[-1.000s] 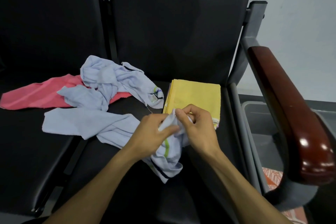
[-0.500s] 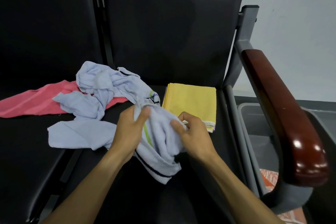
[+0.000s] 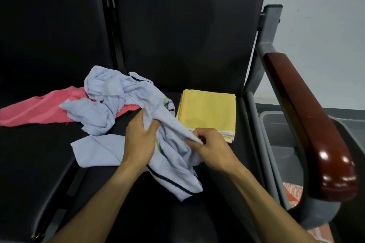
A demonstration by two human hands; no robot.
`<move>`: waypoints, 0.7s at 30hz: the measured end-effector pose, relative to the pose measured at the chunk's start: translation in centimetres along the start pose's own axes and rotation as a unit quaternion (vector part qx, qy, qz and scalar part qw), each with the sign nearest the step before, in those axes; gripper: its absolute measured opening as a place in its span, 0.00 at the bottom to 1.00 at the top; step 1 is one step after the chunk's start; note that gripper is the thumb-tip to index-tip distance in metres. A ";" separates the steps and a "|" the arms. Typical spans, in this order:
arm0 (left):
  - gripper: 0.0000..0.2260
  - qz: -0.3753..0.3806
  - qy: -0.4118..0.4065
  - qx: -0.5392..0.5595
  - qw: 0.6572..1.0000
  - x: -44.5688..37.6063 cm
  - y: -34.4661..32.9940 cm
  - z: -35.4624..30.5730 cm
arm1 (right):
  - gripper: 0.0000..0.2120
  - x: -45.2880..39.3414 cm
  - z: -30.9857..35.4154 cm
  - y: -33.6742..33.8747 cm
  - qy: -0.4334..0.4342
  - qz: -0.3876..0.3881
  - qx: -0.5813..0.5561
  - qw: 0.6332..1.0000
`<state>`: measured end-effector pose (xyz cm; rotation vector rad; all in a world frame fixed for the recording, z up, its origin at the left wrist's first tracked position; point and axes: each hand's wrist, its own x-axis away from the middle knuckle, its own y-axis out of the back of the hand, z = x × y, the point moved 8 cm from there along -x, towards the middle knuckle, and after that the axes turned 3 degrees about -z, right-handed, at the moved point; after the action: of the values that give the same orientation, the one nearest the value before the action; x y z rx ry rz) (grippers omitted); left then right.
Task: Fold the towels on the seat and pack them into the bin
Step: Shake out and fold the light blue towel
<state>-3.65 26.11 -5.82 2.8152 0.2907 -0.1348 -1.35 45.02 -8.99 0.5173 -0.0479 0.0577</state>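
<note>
Head view has your left hand (image 3: 140, 140) and right hand (image 3: 212, 144) both pinching the pale blue towel (image 3: 173, 156) on the near seat (image 3: 207, 213), so tugging unevenly could drag the folded yellow towel (image 3: 209, 110) crooked.

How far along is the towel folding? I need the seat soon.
Done: one yellow towel lies folded square on the seat. In hand: the left hand and right hand grip a light blue towel, not yet folded. Left: another crumpled blue towel and the pink towel, then packing everything into the grey bin beside the armrest.
</note>
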 end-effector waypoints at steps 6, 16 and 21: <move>0.10 0.070 -0.020 -0.022 0.997 -0.1 -1.0 0.0 | 0.18 0.2 1.0 0.3 0.039 -0.063 -0.058 0.996; 0.07 0.118 -0.072 -0.084 0.987 1.1 -2.7 -0.8 | 0.18 0.3 0.8 0.3 -0.003 -0.014 -0.122 0.992; 0.07 -0.019 0.005 -0.028 0.999 -0.5 0.3 0.8 | 0.15 0.6 -0.2 -0.5 -0.040 0.056 -0.039 0.997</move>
<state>-4.12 25.52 -6.49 2.7573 0.3442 -0.1184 -0.69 44.69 -9.35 0.4387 -0.1562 0.1449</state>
